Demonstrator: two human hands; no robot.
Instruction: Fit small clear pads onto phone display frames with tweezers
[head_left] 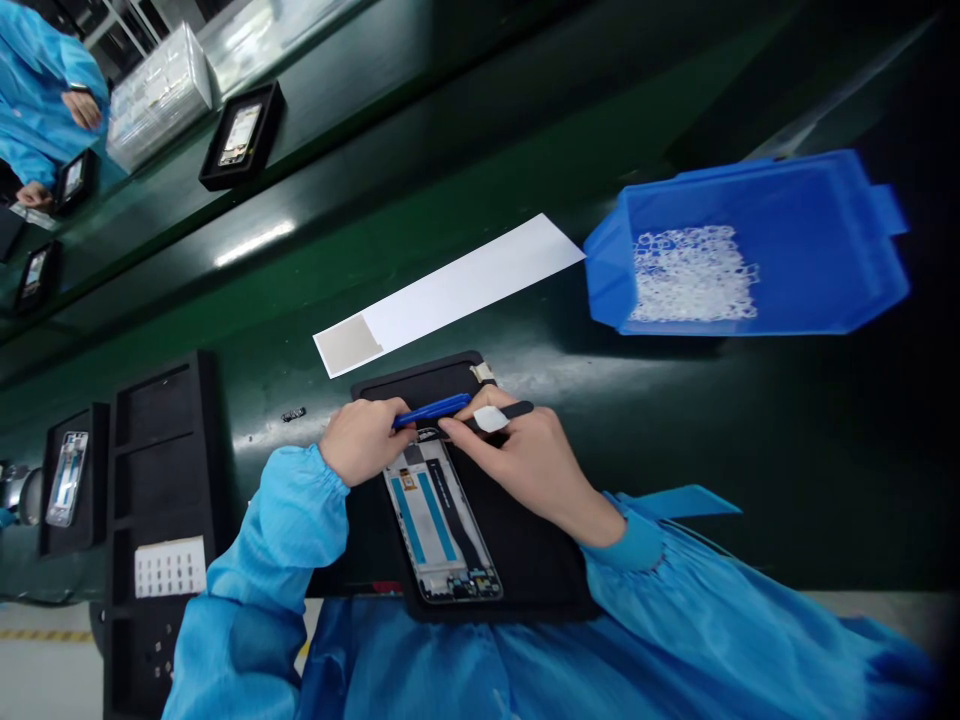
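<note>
An opened phone [442, 515], with blue strips and a dark flex cable inside, lies on a black padded mat [525, 540]. My left hand [367, 437] is closed around a slim blue pen-like tool [433, 410] at the phone's top end. From the other side, my right hand [525, 460] pinches dark tweezers [517, 409] with a white wrap on them. Their tips meet the area near the phone's top edge, where my fingers partly hide the detail.
A blue bin [817, 260] of small white rings stands right, beside a white strip [465, 285]. Left are a black compartment tray [202, 450] and a boxed phone frame [67, 480]. Across the belt, a co-worker's hands [82, 108] are near black phone trays [274, 125].
</note>
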